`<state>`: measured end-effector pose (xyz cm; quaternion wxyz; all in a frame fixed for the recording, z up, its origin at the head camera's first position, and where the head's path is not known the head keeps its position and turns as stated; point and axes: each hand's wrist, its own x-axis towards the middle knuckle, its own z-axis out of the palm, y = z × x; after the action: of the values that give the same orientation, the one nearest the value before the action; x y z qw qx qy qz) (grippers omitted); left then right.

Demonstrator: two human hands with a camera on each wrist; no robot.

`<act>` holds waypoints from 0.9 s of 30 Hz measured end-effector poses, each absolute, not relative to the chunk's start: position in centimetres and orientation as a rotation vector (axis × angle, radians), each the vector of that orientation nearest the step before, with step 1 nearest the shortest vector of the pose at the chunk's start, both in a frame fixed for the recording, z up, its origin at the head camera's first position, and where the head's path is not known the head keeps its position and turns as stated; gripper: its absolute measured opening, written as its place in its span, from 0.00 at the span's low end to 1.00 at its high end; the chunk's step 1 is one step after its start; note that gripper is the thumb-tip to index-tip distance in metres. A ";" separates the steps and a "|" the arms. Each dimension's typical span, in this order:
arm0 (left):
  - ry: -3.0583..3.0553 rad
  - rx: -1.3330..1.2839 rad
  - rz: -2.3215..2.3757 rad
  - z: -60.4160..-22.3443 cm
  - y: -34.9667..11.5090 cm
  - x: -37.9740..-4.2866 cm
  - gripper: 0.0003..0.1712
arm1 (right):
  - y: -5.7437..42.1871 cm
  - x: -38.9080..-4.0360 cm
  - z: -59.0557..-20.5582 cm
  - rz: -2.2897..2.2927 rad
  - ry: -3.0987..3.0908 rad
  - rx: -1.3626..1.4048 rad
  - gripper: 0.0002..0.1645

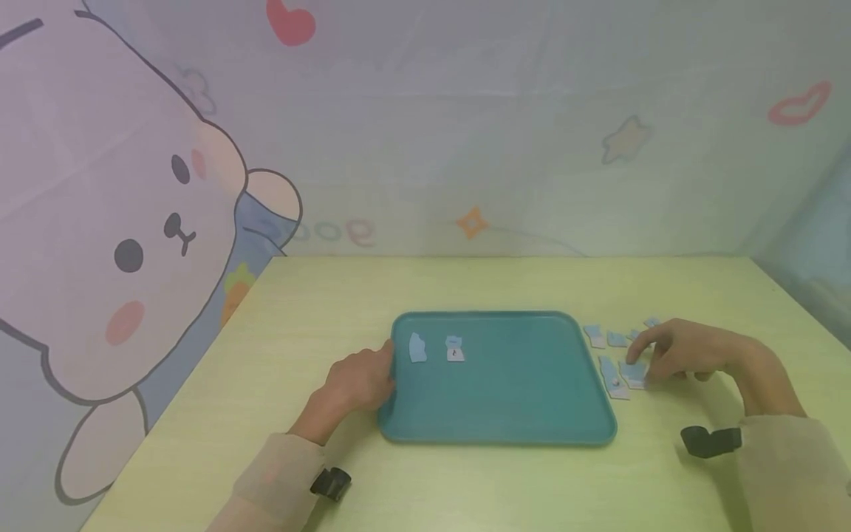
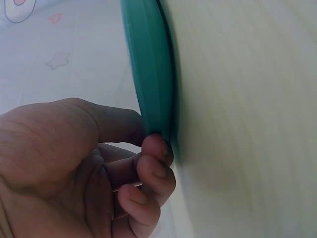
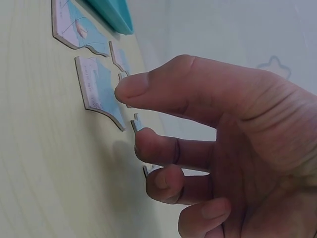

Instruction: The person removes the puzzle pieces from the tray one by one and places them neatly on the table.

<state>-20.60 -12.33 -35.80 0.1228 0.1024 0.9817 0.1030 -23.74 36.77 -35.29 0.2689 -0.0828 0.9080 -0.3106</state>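
Observation:
My left hand (image 1: pixel 361 380) grips the left rim of a teal tray (image 1: pixel 499 399); in the left wrist view its fingers (image 2: pixel 157 173) are curled at the tray's edge. On the tray lie a narrow light-blue puzzle piece (image 1: pixel 417 348) and a small blue-and-white puzzle piece (image 1: pixel 455 349). Right of the tray, my right hand (image 1: pixel 698 347) hovers low over a flat blue-and-white puzzle piece (image 1: pixel 634 375). Its fingers are loosely bent, with the thumb (image 3: pixel 133 87) near that piece in the right wrist view. Whether a fingertip touches it, I cannot tell.
Several more puzzle pieces lie by the tray's right side, among them a long one (image 1: pixel 613 378) and smaller ones (image 1: pixel 617 339) farther back. The pale yellow table (image 1: pixel 465 488) meets a printed cloth backdrop (image 1: pixel 465 148) with a cartoon bear (image 1: pixel 133 207) at left.

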 end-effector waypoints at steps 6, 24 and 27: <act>2.866 0.293 0.294 -35.9 -12.4 -20.6 0.38 | 36.7 -23.8 -34.8 -0.821 2.499 -0.280 0.29; 2.876 0.307 0.291 -35.8 -12.3 -20.5 0.36 | 33.2 -23.1 -32.2 -0.869 2.786 -0.624 0.26; 2.878 0.306 0.292 -35.8 -12.3 -20.5 0.36 | 32.4 -23.1 -32.0 -0.851 2.811 -0.631 0.25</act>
<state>-20.51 -12.30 -35.83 0.1160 0.1045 0.9827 0.0997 -23.15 32.40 -32.03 0.0687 -0.2097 0.9335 -0.2826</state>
